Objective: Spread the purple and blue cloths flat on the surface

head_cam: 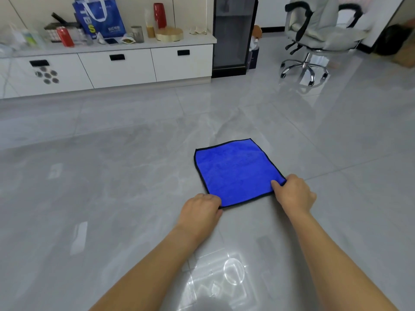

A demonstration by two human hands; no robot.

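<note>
Here, a square blue microfibre cloth with dark stitched edging (235, 171) lies flat on the glossy grey tiled floor (112, 176), spreading away from the fingertips of both hands. Left hand (201, 209) curled at the cloth's near corner, fingers together and closed on the hem there. Right hand (294, 194) at the right-side corner, thumb on top of the fabric, fingers tucked beneath the edge, pinching it. Beyond the cloth's far edge, well apart: white low cabinet with drawers (116, 66), grey swivel office chair (318, 30). No purple cloth seen.
</note>
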